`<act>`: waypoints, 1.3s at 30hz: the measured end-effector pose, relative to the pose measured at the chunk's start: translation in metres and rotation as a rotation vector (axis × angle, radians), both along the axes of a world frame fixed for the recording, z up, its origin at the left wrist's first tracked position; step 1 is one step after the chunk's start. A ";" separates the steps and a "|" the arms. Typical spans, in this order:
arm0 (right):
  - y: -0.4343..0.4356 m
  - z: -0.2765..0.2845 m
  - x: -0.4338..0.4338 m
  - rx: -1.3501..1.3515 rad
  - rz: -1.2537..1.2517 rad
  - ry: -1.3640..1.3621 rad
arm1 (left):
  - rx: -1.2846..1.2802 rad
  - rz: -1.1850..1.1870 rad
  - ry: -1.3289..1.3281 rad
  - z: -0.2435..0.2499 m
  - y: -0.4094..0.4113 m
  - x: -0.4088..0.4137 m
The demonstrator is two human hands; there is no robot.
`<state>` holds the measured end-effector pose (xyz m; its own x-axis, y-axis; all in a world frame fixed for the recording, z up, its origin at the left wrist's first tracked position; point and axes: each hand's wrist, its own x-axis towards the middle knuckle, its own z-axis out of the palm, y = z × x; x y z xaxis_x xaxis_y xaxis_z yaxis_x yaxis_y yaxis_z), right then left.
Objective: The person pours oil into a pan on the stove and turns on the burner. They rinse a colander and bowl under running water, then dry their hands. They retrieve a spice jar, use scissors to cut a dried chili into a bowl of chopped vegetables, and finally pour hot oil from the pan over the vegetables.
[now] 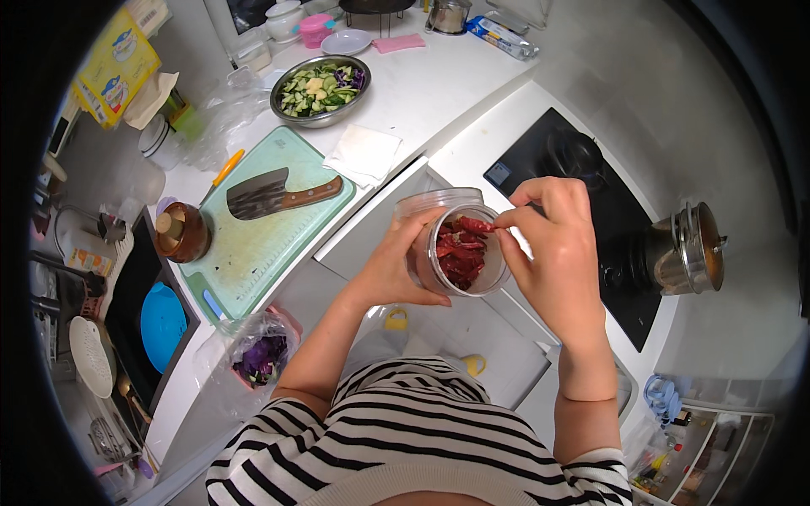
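My left hand (395,265) holds a clear plastic jar (425,256) tilted so that its open mouth faces up at me. Dried red chilies (461,256) lie inside. What looks like the jar's clear lid (440,197) sits behind the rim, by my left fingers. With thumb and forefinger, my right hand (554,243) pinches one dried chili (476,224) at the right edge of the mouth. Left of the hands, a cleaver (259,195) and an orange-handled knife (228,167) rest on a green cutting board (272,246), beside a brown mortar with a pestle (183,234).
A metal bowl (321,120) of cut cucumber and purple cabbage stands behind the board, near a white cloth (364,154). At right are a black cooktop (623,284) and a metal pot (686,253). A sink with a blue basin (161,326) is at left, a lined waste bin (269,345) below.
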<state>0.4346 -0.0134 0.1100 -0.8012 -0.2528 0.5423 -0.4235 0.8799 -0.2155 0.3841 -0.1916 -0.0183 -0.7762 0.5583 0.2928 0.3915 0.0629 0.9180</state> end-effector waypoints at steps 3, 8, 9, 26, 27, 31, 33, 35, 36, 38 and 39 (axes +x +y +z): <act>-0.002 -0.002 -0.010 -0.128 -0.001 -0.028 | 0.010 0.004 -0.029 -0.001 -0.011 -0.005; -0.009 -0.015 -0.038 -0.365 0.073 -0.151 | 0.004 0.108 0.007 -0.004 -0.033 -0.010; -0.013 -0.019 -0.046 -0.514 0.079 -0.210 | -0.011 0.136 -0.014 -0.006 -0.040 -0.010; -0.103 -0.217 -0.214 -0.316 -0.157 -0.154 | 0.004 0.383 -0.234 -0.039 -0.094 0.019; -0.103 -0.212 -0.210 -0.327 -0.163 -0.149 | 0.075 0.348 -0.224 -0.038 -0.093 0.015; -0.078 -0.162 -0.167 -1.185 0.631 -1.030 | 0.361 0.057 -0.415 -0.047 -0.081 0.004; -0.071 -0.143 -0.134 -1.309 0.879 -1.197 | 0.425 -0.136 -0.552 -0.048 -0.072 -0.005; -0.052 -0.135 -0.114 -1.261 1.000 -1.195 | 0.421 -0.318 -0.631 -0.046 -0.057 -0.013; -0.041 -0.126 -0.106 -1.253 0.933 -1.171 | 0.458 -0.364 -0.681 -0.044 -0.048 -0.013; -0.017 -0.105 -0.087 -1.243 0.787 -1.107 | 0.447 -0.490 -0.681 -0.038 -0.024 -0.020; -0.005 -0.097 -0.076 -1.238 0.687 -0.934 | 0.441 -0.552 -0.681 -0.033 -0.013 -0.023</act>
